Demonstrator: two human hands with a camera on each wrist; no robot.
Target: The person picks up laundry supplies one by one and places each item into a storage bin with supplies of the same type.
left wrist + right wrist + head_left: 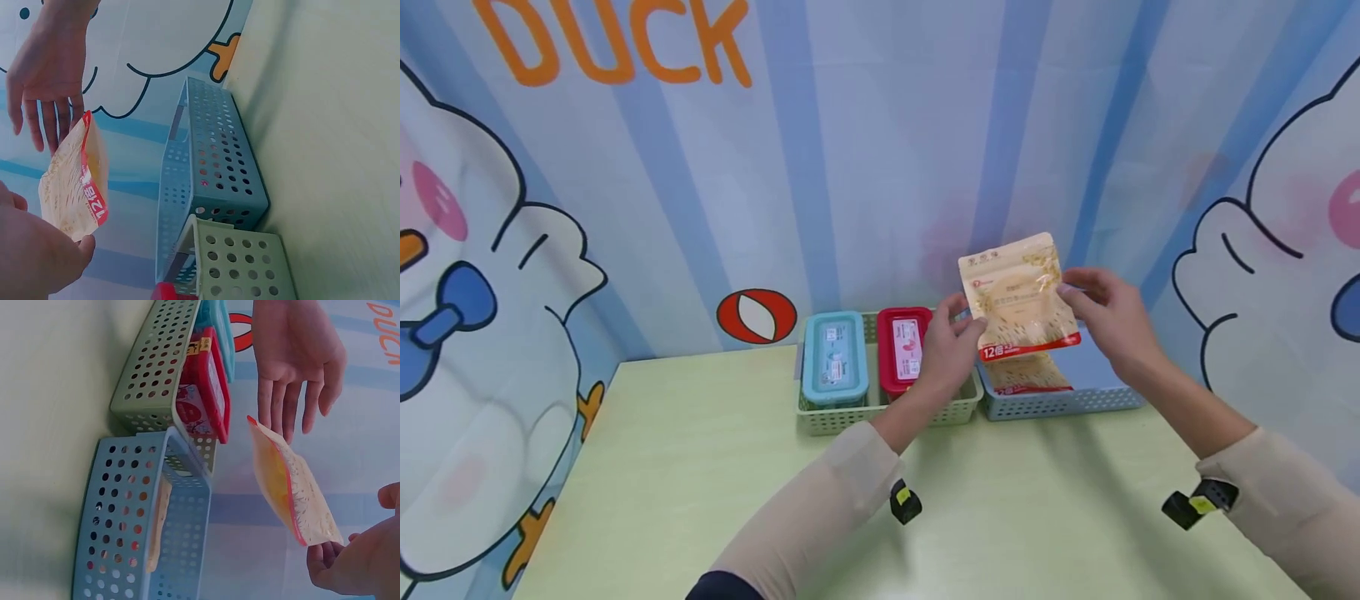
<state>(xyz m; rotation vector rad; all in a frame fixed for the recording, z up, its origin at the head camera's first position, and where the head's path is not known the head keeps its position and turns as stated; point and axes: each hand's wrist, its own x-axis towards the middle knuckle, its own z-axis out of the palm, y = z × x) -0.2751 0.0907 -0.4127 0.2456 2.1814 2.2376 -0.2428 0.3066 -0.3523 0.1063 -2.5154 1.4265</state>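
A cream flat pouch (1021,296) with a grain print and a red bottom band is held up over the blue basket, front toward the head camera. My left hand (951,342) holds its lower left side, thumb in front. At its right edge my right hand (1108,317) pinches it between thumb and fingers. In the right wrist view the pouch (297,487) appears edge-on between both hands. A similar pouch (1028,373) lies in the blue basket (1067,406) beneath, partly hidden by the held one.
A green basket (835,423) stands directly left of the blue one. It holds a light blue lidded box (835,358) and a red lidded box (904,342), partly covered by my left hand. Behind them hangs a printed blue curtain (887,167); pale green tabletop (700,467) lies in front.
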